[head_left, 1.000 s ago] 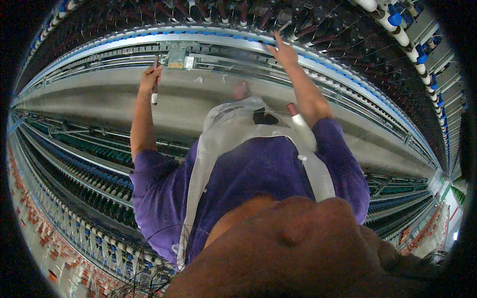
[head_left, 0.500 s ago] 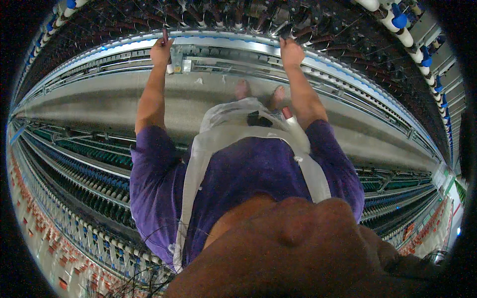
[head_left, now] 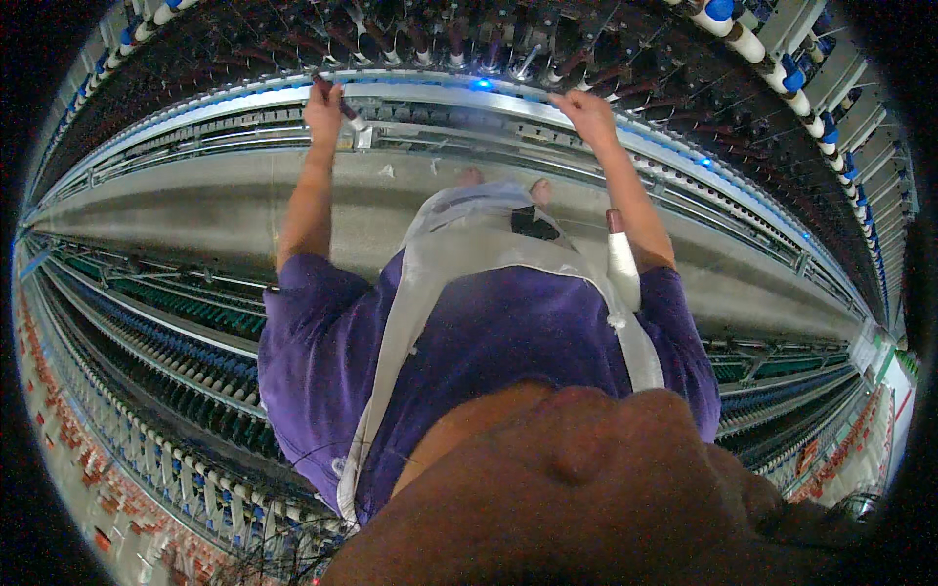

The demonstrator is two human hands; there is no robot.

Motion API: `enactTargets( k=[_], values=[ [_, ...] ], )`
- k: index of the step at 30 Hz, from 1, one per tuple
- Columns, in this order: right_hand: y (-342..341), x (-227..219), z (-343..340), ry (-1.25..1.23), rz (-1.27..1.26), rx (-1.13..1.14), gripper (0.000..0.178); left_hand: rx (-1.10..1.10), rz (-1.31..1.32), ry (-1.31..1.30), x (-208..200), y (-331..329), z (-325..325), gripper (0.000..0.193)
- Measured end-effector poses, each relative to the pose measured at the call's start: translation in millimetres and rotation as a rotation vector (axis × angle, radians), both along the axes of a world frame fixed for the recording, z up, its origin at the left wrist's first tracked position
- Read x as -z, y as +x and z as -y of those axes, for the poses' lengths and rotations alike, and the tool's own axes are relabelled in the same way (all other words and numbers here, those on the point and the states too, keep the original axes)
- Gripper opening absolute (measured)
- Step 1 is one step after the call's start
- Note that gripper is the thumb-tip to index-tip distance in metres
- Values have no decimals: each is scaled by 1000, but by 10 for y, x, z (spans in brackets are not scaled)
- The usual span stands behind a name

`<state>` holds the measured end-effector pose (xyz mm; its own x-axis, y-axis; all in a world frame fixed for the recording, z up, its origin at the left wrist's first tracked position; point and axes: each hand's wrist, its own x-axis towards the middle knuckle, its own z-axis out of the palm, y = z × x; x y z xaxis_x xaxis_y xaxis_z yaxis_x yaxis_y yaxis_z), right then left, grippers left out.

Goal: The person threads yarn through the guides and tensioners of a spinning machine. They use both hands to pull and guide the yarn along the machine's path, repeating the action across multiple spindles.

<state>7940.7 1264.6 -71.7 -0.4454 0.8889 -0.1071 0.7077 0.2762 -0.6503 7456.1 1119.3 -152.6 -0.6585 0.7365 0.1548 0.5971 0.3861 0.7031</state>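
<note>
My left hand (head_left: 323,115) is closed around a slim bobbin (head_left: 350,111) in front of the machine's rail. Its brown tube slants across my fingers, and a white end sticks out at the lower right. Further right, my right hand (head_left: 588,117) has its thumb and forefinger pressed together at the rail (head_left: 430,88), just below the row of spindles (head_left: 493,57). Anything thin in that pinch is too small to make out. Another bobbin (head_left: 622,259), white with a brown tip, stands beside my right forearm against the pale apron (head_left: 489,234).
Behind the rail, a long row of dark bobbins (head_left: 422,44) curves across the machine. White rollers with blue parts (head_left: 747,44) run along the upper right. A second machine (head_left: 195,366) stands behind me across the grey floor (head_left: 391,195). A blue light (head_left: 482,85) glows on the rail.
The bobbin in my left hand has tipped from upright to slanting, its white end swinging right. My right hand has shifted right and slightly down. Blue lights now glow on the rail.
</note>
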Motion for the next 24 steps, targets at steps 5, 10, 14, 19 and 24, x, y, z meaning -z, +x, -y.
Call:
enactTargets(
  k=[5, 10, 14, 19, 24],
  values=[
    [7, 705, -31, 138, 172, 117, 53, 118, -81, -63, -128, -414, 116, 36],
    [-388, 1221, -91, 144, 315, 316, 53, 52, -176, -48, 72, -460, -111, 39],
    [-621, 1358, -116, 166, 343, 427, 43, 40, -257, -96, 321, -504, -246, 41],
    [-732, 1288, -80, 402, 278, 429, 42, -72, -202, -201, 719, -569, -203, 41],
    [-627, 553, 101, -300, -291, 179, 31, -102, 286, -226, 591, -16, -187, 38]
  ],
)
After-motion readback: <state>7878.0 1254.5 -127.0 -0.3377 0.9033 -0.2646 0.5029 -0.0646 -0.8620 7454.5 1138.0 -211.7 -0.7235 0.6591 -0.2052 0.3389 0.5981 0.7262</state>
